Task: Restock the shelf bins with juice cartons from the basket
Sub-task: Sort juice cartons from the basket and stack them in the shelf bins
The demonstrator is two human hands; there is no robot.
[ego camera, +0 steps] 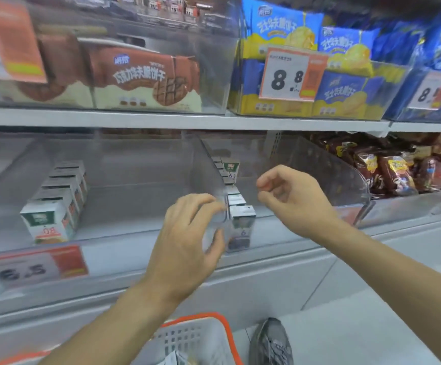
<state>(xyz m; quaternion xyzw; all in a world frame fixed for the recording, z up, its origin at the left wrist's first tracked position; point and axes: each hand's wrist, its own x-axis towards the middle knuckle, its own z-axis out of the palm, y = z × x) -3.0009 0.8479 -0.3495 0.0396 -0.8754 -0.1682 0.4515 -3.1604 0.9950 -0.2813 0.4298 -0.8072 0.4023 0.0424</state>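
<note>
Head view showed both hands raised at the lower shelf's clear bins. Left hand (187, 233) was half-curled at the front corner of the divider (209, 164), apparently steadying it; whether it gripped was unclear (motion blur). Right hand (290, 196) was loosely curled and held nothing. Right bin (319, 164) held 1 row of juice cartons (240, 222) along its left wall; left bin (124, 159) held another row (56, 204). Basket (209, 338) sat below, contents indistinct.
</note>
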